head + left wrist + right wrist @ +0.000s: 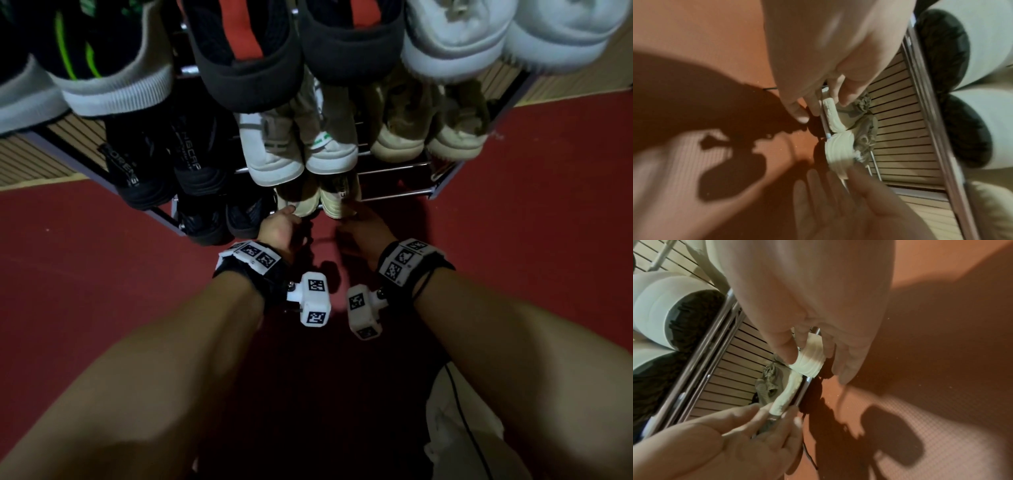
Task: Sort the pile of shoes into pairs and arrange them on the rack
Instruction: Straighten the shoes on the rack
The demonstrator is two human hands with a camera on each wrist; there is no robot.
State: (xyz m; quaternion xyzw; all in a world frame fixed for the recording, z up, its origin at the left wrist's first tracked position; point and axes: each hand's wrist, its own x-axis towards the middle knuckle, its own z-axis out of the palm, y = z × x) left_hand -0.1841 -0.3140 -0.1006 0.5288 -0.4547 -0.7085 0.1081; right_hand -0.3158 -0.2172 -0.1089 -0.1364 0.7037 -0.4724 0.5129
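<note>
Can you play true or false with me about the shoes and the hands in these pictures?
1. Both hands are at the cream ribbed-sole sneakers on the lowest shelf. True.
2. The left hand is holding a black shoe. False: its fingers touch the left cream sneaker's heel.
3. The floor is blue. False: it is dark red.
4. The black-and-red shoes sit on the top shelf of the metal-bar shoe rack. True.
5. The right hand rests on the floor. False: it is at the right cream sneaker's heel.
</note>
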